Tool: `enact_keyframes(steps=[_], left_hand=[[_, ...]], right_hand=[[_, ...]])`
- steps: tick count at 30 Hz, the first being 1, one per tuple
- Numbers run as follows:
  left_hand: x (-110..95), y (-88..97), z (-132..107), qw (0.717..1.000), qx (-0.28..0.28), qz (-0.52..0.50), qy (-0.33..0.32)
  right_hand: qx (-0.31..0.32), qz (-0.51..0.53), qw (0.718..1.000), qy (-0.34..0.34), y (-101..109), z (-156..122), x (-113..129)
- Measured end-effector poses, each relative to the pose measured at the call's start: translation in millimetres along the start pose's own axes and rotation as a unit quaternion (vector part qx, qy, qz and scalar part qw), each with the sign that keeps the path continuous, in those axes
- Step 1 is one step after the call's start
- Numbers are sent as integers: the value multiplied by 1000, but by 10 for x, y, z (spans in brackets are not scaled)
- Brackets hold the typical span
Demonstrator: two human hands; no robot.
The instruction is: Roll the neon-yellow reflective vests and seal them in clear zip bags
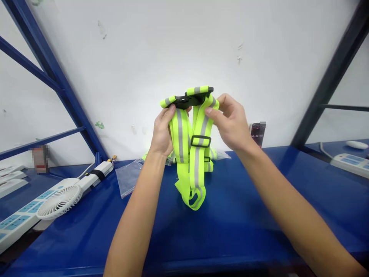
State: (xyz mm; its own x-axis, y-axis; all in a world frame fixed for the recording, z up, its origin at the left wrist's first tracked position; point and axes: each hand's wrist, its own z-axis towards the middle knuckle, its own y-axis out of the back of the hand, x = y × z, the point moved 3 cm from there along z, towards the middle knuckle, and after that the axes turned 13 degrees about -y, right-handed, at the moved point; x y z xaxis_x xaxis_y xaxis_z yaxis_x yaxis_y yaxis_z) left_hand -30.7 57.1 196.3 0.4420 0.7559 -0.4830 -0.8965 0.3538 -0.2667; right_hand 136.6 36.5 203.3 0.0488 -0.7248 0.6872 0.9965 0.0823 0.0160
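A neon-yellow reflective belt (pixel 180 134) with grey stripes hangs in loops above the blue table. At its top is a black plastic buckle (pixel 188 101), and a black slider (pixel 201 141) sits partway down one strap. My left hand (pixel 163 129) is closed around the belt's left side, thumb in front just under the buckle. On the other side my right hand (pixel 230 119) pinches the strap between thumb and fingers. Behind the hanging loops, more neon-yellow strap lies at the back of the table, partly hidden by the belt.
On the blue table (pixel 230 223) a clear plastic bag (pixel 128 177) lies left of the belt. Further left are a white fan (pixel 60 202), a long power strip (pixel 29 209) and a white battery pack (pixel 100 173). A phone (pixel 257 134) leans at the wall; another power strip (pixel 351 163) is far right.
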Motion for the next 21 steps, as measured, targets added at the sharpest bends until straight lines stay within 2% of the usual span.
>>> enact_keyframes(steps=[4,7,11,16,21], left_hand=[[-16,3,-19,1000,-16,-13,20],[-2,25,-23,1000,-9,-11,22],[68,70,-25,1000,-5,10,6],[151,203,10,993,-3,114,-35],[110,348,49,963,-14,250,-97]], right_hand=[[8,56,997,-60,-15,16,-120],[34,95,989,-107,-20,28,-217],[50,114,983,-132,-35,27,-301],[15,130,976,-173,-45,25,-374],[-8,98,981,-168,-26,53,-462]])
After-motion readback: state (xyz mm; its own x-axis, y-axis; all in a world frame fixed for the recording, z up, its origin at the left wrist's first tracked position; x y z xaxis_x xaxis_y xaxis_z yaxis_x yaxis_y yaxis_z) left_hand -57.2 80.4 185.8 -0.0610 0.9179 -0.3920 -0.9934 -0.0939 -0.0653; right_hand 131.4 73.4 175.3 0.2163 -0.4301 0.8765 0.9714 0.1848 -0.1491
